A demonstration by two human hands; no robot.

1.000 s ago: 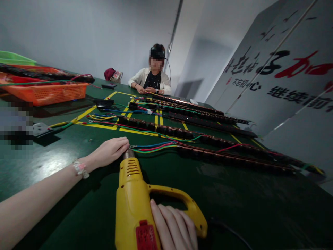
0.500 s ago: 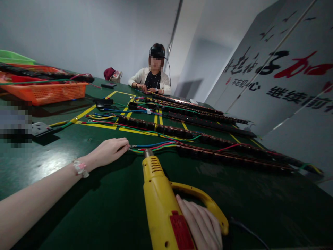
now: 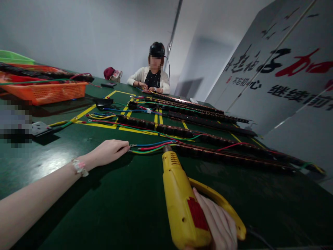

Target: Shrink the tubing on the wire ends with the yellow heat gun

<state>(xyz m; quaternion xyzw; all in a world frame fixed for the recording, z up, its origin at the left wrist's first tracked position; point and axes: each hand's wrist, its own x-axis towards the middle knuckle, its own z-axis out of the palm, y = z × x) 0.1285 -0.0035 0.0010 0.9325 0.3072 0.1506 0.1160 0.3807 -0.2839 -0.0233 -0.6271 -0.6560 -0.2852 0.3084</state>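
Note:
Between the closed fingers of my left hand (image 3: 114, 150) are the ends of several wires, with metal lugs showing at the fingertips. A blue wire (image 3: 151, 144) and a yellow-green wire (image 3: 148, 151) run from there to a long black wiring harness (image 3: 221, 155); a red wire (image 3: 151, 148) lies between them. My right hand (image 3: 218, 218) is wrapped round a yellow heat gun (image 3: 177, 194) with a red panel. Its metal nozzle points at the wires close to where they enter the harness. Whether the nozzle touches them I cannot tell.
More black harnesses (image 3: 156, 127) lie across the green table (image 3: 109, 208), which has yellow tape lines. An orange basket (image 3: 52, 93) and a power socket (image 3: 41, 128) are at left. Across the table sits another person (image 3: 153, 74) with both hands on wires.
My right hand has moved the heat gun to the right along the wires, from near the lug ends toward the harness. My left hand has stayed almost still.

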